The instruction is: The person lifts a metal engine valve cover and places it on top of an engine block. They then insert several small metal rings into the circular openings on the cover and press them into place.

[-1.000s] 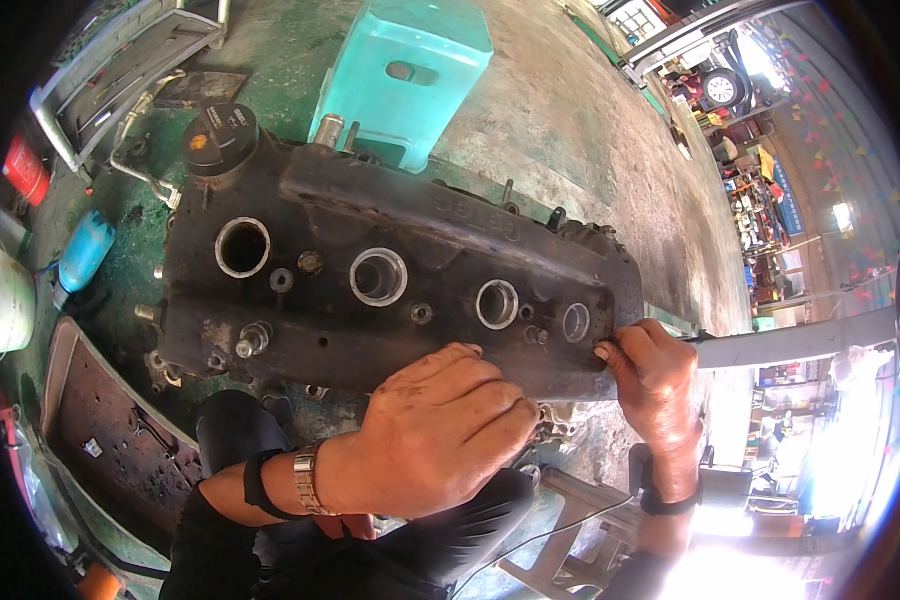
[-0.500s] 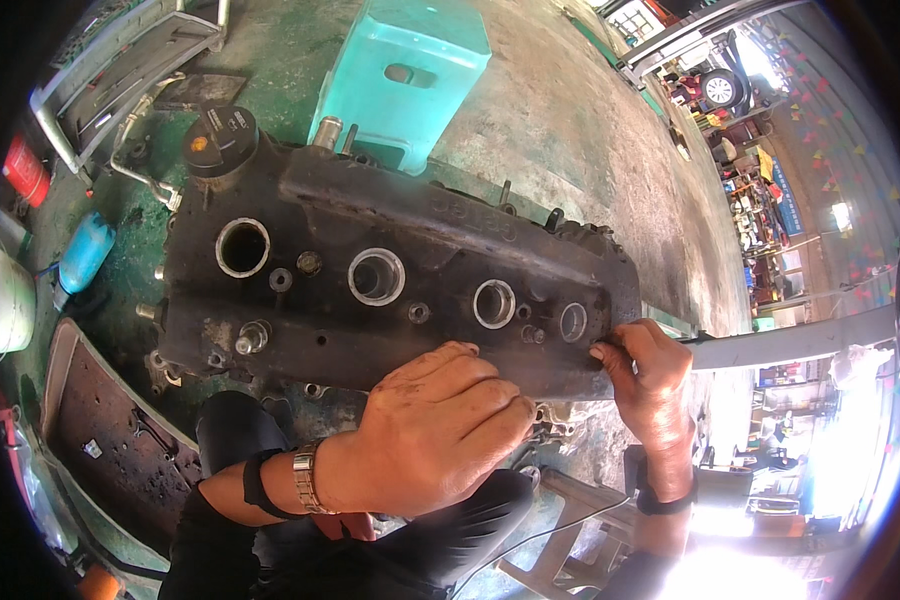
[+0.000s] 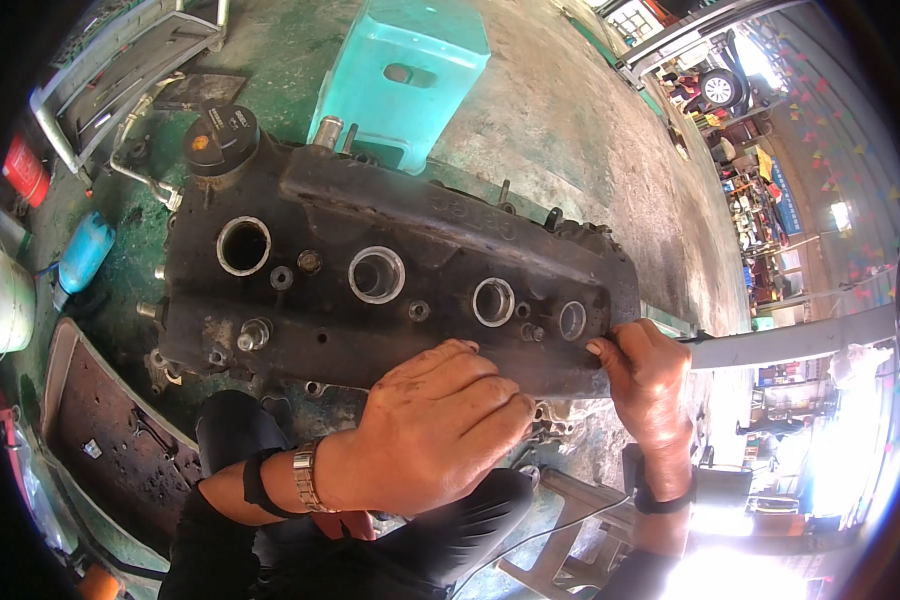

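A dark, grimy engine valve cover (image 3: pixel 390 345) lies lengthwise in front of me, with several round spark plug holes along it and a black oil filler cap (image 3: pixel 220 140) at its far left. My left hand (image 3: pixel 445 425) is closed against its near edge, fingers curled under; whatever they hold is hidden behind the knuckles. At the right end, my right hand (image 3: pixel 647 375) pinches with thumb and forefinger at the cover's near corner. Anything between those fingertips is too small or covered to name.
Beyond the cover stands a turquoise plastic stool (image 3: pixel 400 80). A dirty metal tray (image 3: pixel 100 425) with tools sits at left, near a blue bottle (image 3: pixel 85 250) and a red cylinder (image 3: pixel 27 172). A grey beam (image 3: pixel 800 340) extends rightward. A cable runs past the frame (image 3: pixel 560 535) at lower right.
The fingers of my right hand have shifted slightly at the cover's corner, the thumb tip moving a little. My left hand and the cover have stayed practically still.
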### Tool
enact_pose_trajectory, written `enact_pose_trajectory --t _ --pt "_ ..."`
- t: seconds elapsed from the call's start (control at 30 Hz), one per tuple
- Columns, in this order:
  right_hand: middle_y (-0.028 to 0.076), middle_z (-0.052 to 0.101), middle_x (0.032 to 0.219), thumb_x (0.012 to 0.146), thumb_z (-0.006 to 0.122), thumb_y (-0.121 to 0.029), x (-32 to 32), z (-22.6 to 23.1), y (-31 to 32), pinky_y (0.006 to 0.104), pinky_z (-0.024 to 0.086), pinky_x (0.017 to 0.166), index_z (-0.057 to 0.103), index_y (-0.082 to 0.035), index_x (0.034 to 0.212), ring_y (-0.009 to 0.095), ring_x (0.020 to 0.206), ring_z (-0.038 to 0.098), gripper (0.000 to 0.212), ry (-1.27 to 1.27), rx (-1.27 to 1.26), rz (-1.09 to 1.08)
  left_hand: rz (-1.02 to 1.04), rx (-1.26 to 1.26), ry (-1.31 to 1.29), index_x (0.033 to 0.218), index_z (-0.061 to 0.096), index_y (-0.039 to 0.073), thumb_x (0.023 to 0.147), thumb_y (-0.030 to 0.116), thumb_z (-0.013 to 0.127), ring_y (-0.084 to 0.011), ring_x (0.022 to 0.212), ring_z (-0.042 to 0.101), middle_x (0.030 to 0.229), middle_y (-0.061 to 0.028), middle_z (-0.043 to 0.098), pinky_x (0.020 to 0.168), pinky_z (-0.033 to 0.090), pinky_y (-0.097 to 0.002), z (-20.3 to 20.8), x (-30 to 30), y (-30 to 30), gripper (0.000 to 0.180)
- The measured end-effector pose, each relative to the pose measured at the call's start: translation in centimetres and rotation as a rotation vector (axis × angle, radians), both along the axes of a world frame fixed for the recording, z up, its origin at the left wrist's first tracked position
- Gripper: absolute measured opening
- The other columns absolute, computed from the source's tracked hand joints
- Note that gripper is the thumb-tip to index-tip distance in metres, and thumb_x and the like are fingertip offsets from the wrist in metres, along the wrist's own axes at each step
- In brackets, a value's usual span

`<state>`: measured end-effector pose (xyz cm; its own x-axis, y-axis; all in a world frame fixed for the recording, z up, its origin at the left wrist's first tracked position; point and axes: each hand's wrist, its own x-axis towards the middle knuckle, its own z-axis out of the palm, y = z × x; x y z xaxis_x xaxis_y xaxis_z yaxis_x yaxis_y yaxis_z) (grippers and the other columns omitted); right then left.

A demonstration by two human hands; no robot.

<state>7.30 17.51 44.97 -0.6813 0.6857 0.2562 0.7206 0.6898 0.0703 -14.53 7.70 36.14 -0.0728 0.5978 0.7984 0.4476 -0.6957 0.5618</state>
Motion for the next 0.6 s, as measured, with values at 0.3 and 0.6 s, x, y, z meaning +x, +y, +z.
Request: enact_pose_trajectory --t 0.3,0.6 --pt "0.012 0.060 0.075 0.076 0.081 -0.007 0.72 0.20 -0.28 0.0400 0.048 0.055 0.065 -0.003 0.086 0.031 0.062 0.061 0.019 -0.036 0.040 0.084 -0.004 0.004 0.007 0.090 0.071 0.001 0.067 0.007 0.082 -0.0252 0.077 0.067 0.083 -0.0084 0.068 0.077 0.057 -0.0425 0.03 -0.10 0.09 0.026" --pt "0.013 0.066 0.085 0.078 0.074 0.001 0.22 0.74 -0.75 0.0401 0.052 0.060 0.068 -0.001 0.099 0.034 0.070 0.065 0.021 -0.020 -0.013 0.107 0.001 -0.002 0.004 0.088 0.070 0.001 0.066 0.006 0.082 -0.0271 0.077 0.067 0.083 -0.0094 0.068 0.077 0.057 -0.0435 0.13 -0.25 0.00 0.026"
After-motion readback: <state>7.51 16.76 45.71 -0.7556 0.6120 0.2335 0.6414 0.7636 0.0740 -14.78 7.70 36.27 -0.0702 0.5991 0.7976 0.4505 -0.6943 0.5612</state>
